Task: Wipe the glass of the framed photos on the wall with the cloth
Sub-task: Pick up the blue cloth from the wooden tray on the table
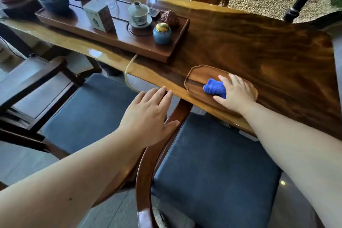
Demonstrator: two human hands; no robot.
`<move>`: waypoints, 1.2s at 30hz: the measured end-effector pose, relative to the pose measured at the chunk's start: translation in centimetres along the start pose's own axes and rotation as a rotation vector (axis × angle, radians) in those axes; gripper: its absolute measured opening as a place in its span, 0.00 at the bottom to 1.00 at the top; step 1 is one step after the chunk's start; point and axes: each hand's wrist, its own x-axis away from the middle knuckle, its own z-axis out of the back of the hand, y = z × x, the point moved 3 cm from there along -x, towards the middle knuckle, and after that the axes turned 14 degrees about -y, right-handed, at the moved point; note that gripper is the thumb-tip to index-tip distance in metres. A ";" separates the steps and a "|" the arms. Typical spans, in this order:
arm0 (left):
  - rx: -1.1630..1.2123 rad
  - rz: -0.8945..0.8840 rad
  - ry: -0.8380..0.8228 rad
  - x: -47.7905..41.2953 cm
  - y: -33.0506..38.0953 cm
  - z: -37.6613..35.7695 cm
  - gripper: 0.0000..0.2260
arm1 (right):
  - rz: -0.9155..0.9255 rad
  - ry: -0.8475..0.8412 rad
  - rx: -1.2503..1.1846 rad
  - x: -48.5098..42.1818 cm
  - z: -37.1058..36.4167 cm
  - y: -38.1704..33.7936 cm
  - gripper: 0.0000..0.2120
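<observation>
A folded blue cloth (215, 88) lies in a small wooden tray (196, 77) near the front edge of a long wooden table (259, 46). My right hand (236, 93) rests over the cloth's right side, fingers and thumb curled around it. Spread flat with fingers apart, my left hand (148, 114) hovers above a chair's curved wooden armrest (148, 163) by the table edge and holds nothing. No framed photos or wall are in view.
A wooden tea tray (114, 40) at the back left carries a blue jar (162, 33), a lidded cup (138, 13), a box and teapots. Two dark-cushioned chairs (212, 163) stand in front of the table. A wicker chair and gravel lie beyond it.
</observation>
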 end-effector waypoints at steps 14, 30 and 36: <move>0.014 0.031 0.058 1.5 -3.9 -1.5 0.37 | 0.152 -0.081 0.006 -0.4 1.1 -6.4 0.20; 0.025 0.554 0.150 22.6 -17.8 -0.3 0.36 | 0.961 0.138 -0.077 7.8 8.8 -40.3 0.25; 0.030 0.775 0.235 34.4 -21.4 0.1 0.35 | 1.228 0.181 -0.048 13.8 11.4 -54.2 0.26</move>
